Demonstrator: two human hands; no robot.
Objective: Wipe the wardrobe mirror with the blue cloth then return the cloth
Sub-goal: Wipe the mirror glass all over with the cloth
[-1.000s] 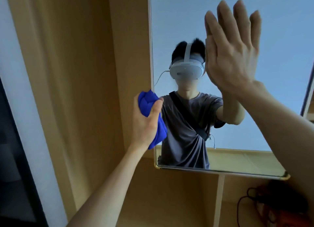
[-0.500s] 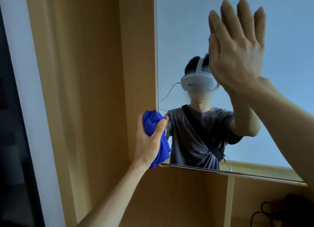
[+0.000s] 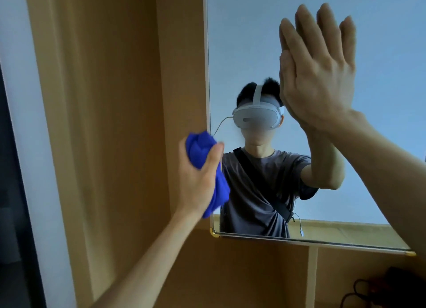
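Note:
The wardrobe mirror (image 3: 249, 42) fills the upper right, framed in thin metal with gold corner caps, and reflects a person wearing a white headset. My left hand (image 3: 198, 181) grips the bunched blue cloth (image 3: 199, 150) at the mirror's lower left edge, with the cloth against the glass near the frame. My right hand (image 3: 320, 77) is flat with straight fingers, its palm pressed on the glass at the upper right. Part of the cloth hangs below my left palm.
Light wooden wardrobe panels (image 3: 110, 100) stand left of the mirror. Below the mirror are open wooden compartments split by a pale divider (image 3: 312, 275). Dark cables (image 3: 359, 294) and a reddish item lie at the lower right. A white wall strip (image 3: 23, 100) runs along the left.
My left hand with the cloth moved down the mirror's left edge and then back up. The right hand stayed pressed flat on the glass while the view shifted.

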